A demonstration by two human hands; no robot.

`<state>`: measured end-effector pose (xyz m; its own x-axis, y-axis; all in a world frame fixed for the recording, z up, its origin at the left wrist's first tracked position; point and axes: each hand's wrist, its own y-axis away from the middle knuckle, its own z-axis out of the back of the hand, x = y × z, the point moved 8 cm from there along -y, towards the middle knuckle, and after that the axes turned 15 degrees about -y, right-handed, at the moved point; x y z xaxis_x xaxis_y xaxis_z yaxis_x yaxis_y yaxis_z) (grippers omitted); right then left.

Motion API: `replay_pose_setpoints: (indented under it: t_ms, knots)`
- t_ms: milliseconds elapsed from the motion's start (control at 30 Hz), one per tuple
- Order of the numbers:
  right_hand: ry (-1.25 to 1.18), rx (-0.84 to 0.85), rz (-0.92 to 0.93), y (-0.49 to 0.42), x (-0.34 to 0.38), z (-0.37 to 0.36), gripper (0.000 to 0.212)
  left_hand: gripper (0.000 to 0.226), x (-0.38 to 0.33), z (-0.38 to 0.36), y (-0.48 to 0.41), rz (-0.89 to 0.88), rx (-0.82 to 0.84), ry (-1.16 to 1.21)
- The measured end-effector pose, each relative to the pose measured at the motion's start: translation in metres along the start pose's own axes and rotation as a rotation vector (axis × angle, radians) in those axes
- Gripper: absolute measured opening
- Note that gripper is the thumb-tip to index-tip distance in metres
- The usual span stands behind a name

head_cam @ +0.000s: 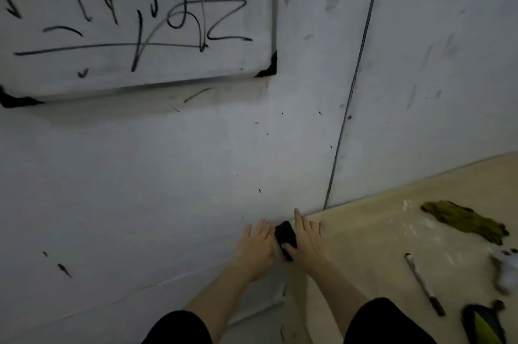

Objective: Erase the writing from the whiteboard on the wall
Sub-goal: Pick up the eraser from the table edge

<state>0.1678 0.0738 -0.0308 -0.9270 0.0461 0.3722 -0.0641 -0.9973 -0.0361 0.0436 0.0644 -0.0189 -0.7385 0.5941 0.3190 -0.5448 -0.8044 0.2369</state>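
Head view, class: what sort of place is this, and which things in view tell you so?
Probably a workshop or utility room, not a tidy classroom: a scribbled whiteboard hangs on a scuffed, marked wall, and a wooden worktop stained with white splashes holds a marker pen and an olive work glove.

Two hands meet at a black eraser [286, 239] on the corner of a wooden surface [392, 231], well below the whiteboard [134, 21] covered in black writing; the right hand [305, 240] grips the eraser, the left hand [256, 245] lies open beside it. A marker [424, 284] and an olive cloth [465, 221] lie right of the eraser.
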Motion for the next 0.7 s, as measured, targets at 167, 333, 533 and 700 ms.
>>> replay_pose_setpoints:
  t_ms: [167,333,533,700]
  knots:
    - [0.002,0.171,-0.100,-0.010,-0.024,-0.037,0.088,0.068,-0.027,-0.046,-0.008,-0.133,0.217,-0.006]
    - [-0.070,0.180,-0.138,-0.023,-0.020,-0.051,0.079,0.070,-0.029,-0.061,-0.022,-0.144,0.249,0.003]
    - [-0.160,0.201,-0.199,-0.031,-0.019,-0.061,0.053,0.068,-0.032,-0.066,-0.031,-0.171,0.252,0.019]
    - [-0.328,0.120,-0.195,-0.028,-0.019,-0.059,0.052,0.055,-0.030,-0.058,-0.037,-0.180,0.175,0.062]
